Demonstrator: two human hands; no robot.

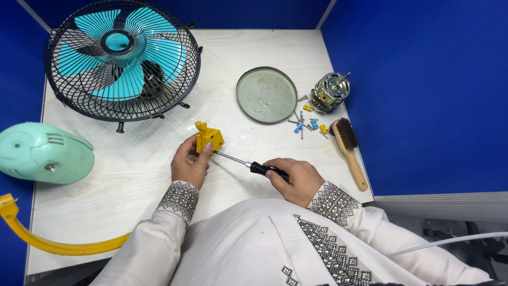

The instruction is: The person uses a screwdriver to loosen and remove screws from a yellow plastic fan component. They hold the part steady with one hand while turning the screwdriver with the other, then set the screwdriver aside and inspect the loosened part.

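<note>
nearest: pale cloth sleeves with dark geometric embroidered cuffs, both forearms resting on a light, faintly grained wooden tabletop (132,175).

right hand (296,179): fingers curled tight around the black handle of a slim screwdriver with a bright metal shaft (248,165). shaft runs up and to the left, tip meeting the underside of the yellow part.

left hand (189,163): clamped on a small blocky yellow moulded plastic bracket (208,139), thumb against its lower front face, fingers behind. bracket sits just above the left hand, held at or just off the table surface; cannot tell which. it lies left of the right hand, joined to it only by the screwdriver shaft. hands are apart.

left edge, near: a curved glossy yellow plastic arm (47,244) sweeping along the table's front. above it, a smooth mint-green domed plastic housing (45,153) with vent slots.

right of the hands: a wooden-handled brush with dark bristles (348,148), lying lengthwise near the table edge. just beyond its bristle end, a scatter of small metal screws and blue and yellow plastic bits (309,124).

farther: a flat round dull-grey metal disc (266,95), and beside it on the right a bare electric motor with metal casing and copper windings (329,91).

farthest, left: a round black wire fan guard with turquoise blades inside (121,59), tilted on the tabletop. blue partition walls (423,79) surround the table.
</note>
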